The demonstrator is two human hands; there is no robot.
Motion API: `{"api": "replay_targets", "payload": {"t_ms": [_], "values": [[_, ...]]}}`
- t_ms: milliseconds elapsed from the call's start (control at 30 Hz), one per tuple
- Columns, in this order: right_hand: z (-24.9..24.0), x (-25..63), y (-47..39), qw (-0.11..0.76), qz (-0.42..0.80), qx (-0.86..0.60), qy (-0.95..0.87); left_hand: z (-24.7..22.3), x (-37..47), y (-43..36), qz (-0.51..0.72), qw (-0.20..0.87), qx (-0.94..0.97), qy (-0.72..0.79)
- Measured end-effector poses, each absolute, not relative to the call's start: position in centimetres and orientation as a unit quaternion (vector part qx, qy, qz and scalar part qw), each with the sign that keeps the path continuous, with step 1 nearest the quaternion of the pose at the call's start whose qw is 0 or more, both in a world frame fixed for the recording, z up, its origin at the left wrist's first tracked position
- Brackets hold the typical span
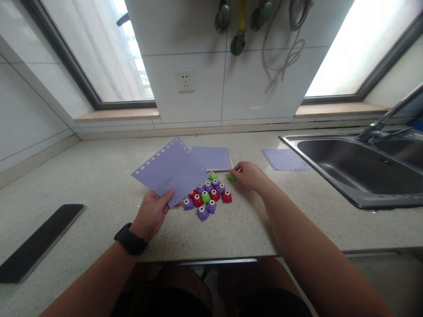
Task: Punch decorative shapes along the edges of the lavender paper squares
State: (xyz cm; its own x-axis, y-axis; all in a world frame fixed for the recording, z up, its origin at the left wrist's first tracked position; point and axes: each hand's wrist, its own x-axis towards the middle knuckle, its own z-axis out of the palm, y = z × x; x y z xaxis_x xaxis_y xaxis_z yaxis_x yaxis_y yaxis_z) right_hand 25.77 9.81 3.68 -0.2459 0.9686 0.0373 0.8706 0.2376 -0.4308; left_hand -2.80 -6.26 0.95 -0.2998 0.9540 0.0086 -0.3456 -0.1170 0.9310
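Note:
A purple sheet with small shapes punched along two upper edges is pinched in my left hand at its lower corner, raised above the counter. My right hand has its fingers closed on a green punch, mostly hidden by them, beside the paper stack's front right corner. Between my hands sit several small punches: purple, red and green. Behind them lies a stack of coloured paper, purple on top. The held sheet overlaps part of the stack and punches.
Another purple sheet, punched along its edges, lies flat beside the steel sink at the right. A long black object rests on the counter at the left. The tiled wall with a socket stands behind.

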Motion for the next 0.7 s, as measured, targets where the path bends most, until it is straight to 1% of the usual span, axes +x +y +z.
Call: {"api": "replay_targets", "payload": {"t_ms": [267, 400, 500, 700], "values": [[3.87, 25.61, 9.82, 0.188, 0.194, -0.625, -0.733, 1.13, -2.69, -6.49, 0.651, 0.486, 0.357, 0.461], [4.03, 25.6, 9.74, 0.22, 0.185, -0.631, -0.721, 0.95, -2.75, -6.54, 0.647, 0.485, 0.362, 0.464], [4.24, 25.55, 9.64, 0.25, 0.194, -0.63, -0.709, 0.68, -2.84, -6.49, 0.644, 0.488, 0.368, 0.46], [4.5, 25.28, 9.32, 0.28, 0.189, -0.612, -0.715, 0.46, -2.95, -6.45, 0.639, 0.493, 0.374, 0.458]]}}
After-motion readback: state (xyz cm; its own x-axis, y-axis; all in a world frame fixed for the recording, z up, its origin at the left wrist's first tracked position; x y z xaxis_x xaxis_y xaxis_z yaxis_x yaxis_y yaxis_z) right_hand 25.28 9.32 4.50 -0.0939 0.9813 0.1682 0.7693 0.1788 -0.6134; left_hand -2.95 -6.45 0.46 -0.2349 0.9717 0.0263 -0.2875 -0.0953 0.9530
